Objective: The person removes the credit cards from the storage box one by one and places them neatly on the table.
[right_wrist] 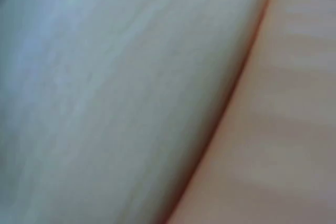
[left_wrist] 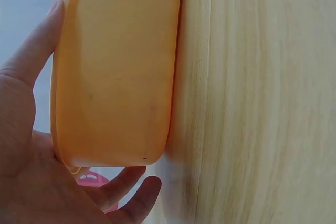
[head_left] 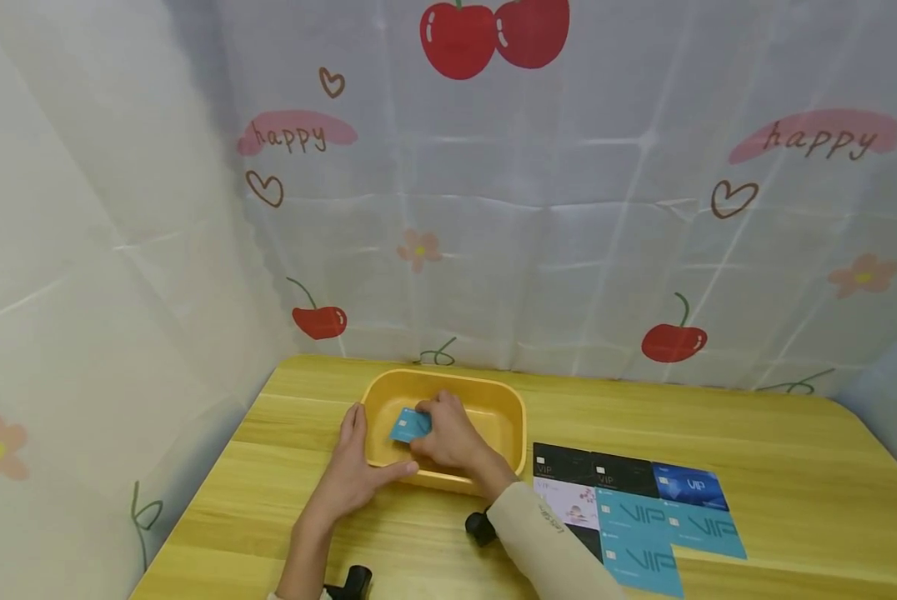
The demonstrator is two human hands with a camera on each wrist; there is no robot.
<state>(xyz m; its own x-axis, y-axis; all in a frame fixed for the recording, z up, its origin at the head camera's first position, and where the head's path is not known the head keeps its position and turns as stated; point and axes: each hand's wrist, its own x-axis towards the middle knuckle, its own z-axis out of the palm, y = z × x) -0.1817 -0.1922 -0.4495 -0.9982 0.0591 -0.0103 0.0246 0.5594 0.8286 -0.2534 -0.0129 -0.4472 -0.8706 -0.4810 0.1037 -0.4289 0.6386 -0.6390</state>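
Observation:
A yellow plastic basin (head_left: 504, 425) sits near the back of the wooden table. My left hand (head_left: 354, 471) rests against its left front corner, with the thumb along the front rim and the fingers along the left end. In the left wrist view that hand (left_wrist: 37, 166) spans the basin's (left_wrist: 115, 82) corner, and two fingertips stick out past the wall. Over the inside of the basin, my right hand (head_left: 452, 433) pinches a teal card (head_left: 409, 425) by its right side. The right wrist view is blurred and shows only sleeve (right_wrist: 115, 98) and skin.
Right of the basin, cards lie edge to edge: two black cards (head_left: 561, 465), a blue card (head_left: 692, 486), a pale flowered card (head_left: 564, 502) and three teal cards (head_left: 632, 517). The right sleeve (head_left: 549, 542) partly covers another dark card. A printed curtain (head_left: 531, 275) hangs behind the table.

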